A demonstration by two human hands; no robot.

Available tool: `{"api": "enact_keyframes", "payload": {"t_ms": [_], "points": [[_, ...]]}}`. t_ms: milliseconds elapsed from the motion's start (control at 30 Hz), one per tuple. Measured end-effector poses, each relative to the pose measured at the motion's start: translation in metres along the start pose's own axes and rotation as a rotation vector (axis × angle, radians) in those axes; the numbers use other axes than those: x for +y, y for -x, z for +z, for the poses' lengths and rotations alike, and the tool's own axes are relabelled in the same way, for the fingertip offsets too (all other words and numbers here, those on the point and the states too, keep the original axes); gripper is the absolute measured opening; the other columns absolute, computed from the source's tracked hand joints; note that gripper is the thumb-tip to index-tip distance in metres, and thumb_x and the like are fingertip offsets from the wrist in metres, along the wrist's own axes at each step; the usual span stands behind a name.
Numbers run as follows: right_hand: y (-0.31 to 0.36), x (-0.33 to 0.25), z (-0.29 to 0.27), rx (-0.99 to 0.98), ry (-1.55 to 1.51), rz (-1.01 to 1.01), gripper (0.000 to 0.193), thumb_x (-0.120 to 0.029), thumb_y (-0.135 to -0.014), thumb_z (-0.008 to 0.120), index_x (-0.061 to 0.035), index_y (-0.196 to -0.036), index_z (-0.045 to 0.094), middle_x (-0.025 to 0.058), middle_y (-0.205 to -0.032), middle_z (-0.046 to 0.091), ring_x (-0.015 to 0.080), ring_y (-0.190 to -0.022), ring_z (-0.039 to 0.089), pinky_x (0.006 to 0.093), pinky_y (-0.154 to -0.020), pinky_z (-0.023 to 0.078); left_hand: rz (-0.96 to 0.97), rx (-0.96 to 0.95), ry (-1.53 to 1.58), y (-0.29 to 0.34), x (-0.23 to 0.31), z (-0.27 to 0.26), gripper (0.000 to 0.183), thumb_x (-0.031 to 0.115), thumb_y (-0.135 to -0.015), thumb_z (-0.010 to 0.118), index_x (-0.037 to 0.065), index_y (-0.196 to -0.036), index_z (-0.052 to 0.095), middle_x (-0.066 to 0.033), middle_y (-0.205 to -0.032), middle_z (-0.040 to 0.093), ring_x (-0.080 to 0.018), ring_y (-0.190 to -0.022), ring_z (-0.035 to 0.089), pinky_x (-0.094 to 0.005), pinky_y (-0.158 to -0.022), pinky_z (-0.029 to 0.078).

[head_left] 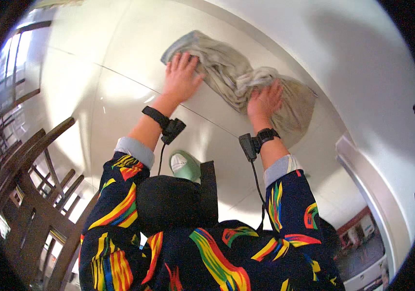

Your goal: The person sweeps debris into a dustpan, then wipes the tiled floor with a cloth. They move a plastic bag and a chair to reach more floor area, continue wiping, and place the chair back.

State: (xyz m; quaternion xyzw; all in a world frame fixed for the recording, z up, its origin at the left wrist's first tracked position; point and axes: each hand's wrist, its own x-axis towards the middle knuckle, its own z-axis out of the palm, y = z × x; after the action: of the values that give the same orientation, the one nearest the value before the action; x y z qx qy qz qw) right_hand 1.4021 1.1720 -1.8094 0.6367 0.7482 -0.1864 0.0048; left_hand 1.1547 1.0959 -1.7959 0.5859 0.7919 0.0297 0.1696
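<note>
A bunched grey-beige cloth (222, 65) with a bluish left end lies on the pale tiled floor, stretched along the foot of the wall. My left hand (183, 77) rests on its left part with the fingers spread and pointing away from me. Farther right, my right hand (265, 99) presses flat on the cloth beside a raised fold, its fingers apart and slightly blurred. Neither hand is wrapped round the cloth. On each wrist is a black strap with a small box and a cable.
Dark wooden chairs (38, 208) stand close on the left. A white wall (362, 72) curves along the right, with a doorway edge (370, 184) at the lower right. Below my hands shows a green slipper (185, 166) on my foot, on the tiled floor (120, 97).
</note>
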Motion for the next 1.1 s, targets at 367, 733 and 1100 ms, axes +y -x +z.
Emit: {"api": "enact_keyframes", "payload": {"t_ms": [367,733,1100], "points": [[-0.046,-0.11,-0.08,-0.2,-0.643,-0.536,0.04,-0.01,-0.089,0.05,-0.0056,-0.129,0.05,0.0165,-0.133,0.051,0.0296,-0.123,0.049,0.0365,-0.105,0.036,-0.458,0.282,0.092,-0.042,-0.055,-0.014,0.078,0.055,-0.085,0.054,0.01,-0.144,0.031,-0.0227,-0.149,0.024,-0.0471,-0.136,0.019,-0.0586,-0.11,0.015],[0.008,-0.03,-0.213,-0.411,-0.397,-0.116,0.036,-0.016,-0.096,0.048,-0.0032,-0.13,0.048,0.0137,-0.13,0.052,0.0228,-0.11,0.058,0.0319,-0.094,0.045,0.043,0.39,0.032,-0.155,-0.109,-0.05,0.048,0.032,-0.084,0.059,0.017,-0.129,0.05,-0.0105,-0.14,0.042,-0.03,-0.127,0.04,-0.0519,-0.107,0.026],[0.111,-0.027,-0.336,-0.294,-0.369,0.293,0.033,-0.011,-0.096,0.047,-0.0002,-0.127,0.05,0.0099,-0.12,0.058,0.018,-0.101,0.061,0.0296,-0.091,0.044,-0.228,0.327,-0.382,-0.192,-0.188,-0.068,0.042,0.031,-0.087,0.055,0.012,-0.124,0.053,-0.0151,-0.123,0.053,-0.0304,-0.117,0.049,-0.0445,-0.097,0.04]]}}
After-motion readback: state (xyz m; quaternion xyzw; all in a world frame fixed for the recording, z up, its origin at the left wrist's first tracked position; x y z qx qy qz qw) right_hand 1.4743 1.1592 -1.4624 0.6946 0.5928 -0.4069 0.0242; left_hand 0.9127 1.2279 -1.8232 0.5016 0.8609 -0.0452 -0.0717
